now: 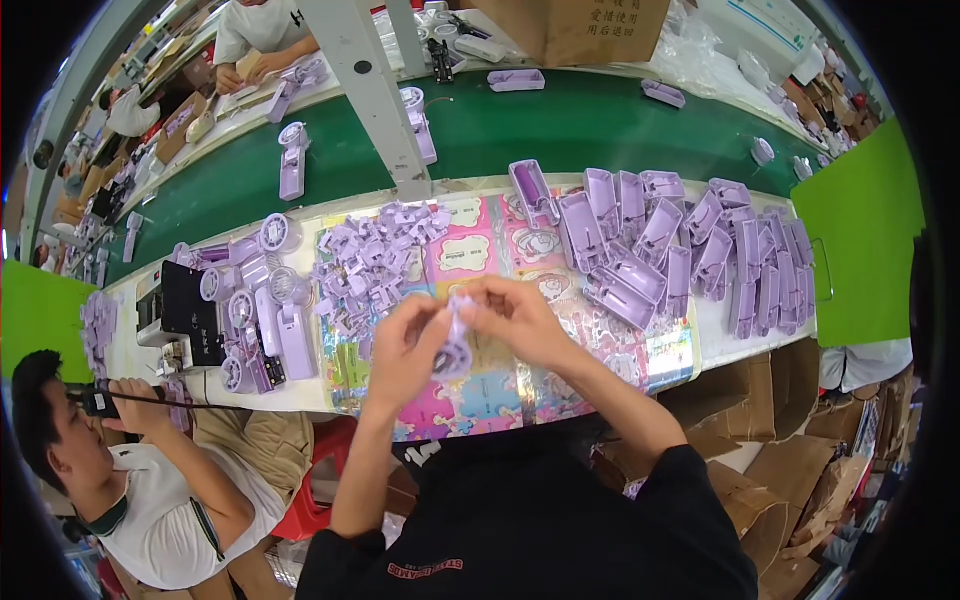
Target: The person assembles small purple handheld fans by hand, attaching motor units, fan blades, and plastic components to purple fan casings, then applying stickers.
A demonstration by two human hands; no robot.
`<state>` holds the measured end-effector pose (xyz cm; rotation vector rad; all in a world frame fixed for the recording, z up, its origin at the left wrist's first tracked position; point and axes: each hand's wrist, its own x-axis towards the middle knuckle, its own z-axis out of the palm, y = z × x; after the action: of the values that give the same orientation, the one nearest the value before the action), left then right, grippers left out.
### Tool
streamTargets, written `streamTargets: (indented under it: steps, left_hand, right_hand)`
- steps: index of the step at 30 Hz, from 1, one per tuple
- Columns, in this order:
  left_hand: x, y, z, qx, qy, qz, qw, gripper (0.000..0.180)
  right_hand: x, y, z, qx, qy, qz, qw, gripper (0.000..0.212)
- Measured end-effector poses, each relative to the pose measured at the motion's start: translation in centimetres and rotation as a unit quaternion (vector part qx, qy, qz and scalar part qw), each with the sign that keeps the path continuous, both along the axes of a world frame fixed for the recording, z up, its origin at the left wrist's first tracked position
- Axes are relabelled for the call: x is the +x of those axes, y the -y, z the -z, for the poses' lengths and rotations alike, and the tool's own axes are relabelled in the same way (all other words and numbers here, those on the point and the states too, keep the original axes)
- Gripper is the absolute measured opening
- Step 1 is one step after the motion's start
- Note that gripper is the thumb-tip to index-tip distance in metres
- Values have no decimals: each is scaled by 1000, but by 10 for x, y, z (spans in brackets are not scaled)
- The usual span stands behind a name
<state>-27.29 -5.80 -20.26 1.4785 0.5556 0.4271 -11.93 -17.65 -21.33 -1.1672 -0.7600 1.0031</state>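
A workshop table bearing a colourful printed sheet stands beside a green conveyor belt. Above the sheet, the left hand and right hand, fingers curled, pinch a blurred lilac plastic part, its long axis running away from the wearer, ring end nearest. Open cardboard cartons sit lower right, contents unclear.

One view: fisheye on your head, facing down.
Near your left hand and right hand; bench below, belt beyond.
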Motion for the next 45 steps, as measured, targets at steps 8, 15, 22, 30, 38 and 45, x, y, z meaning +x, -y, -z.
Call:
streamTargets:
  steps: [8,15,22,30,38,45]
  left_hand:
    - [136,-65,-51,467,29,-7,884,42]
    - [320,-136,-27,597,-64,-16,800,50]
    - [419,-231,57,629,-151,10,762,88]
    - [402,-187,18,595,-168,89,781,81]
    - [228,-69,-74,547,27,129,827,73]
    - [56,-14,-53,530,21,26,847,74]
  right_hand:
    - [51,-46,64,10,141,80,987,22]
    - [63,-28,54,23,226,71,971,24]
    - [68,-23,49,49,171,53,983,21]
    - [73,-28,50,55,150,63,985,19]
    - [73,-25,51,27,215,-15,976,17]
    - [66,-4,58,12,247,-3,969,18]
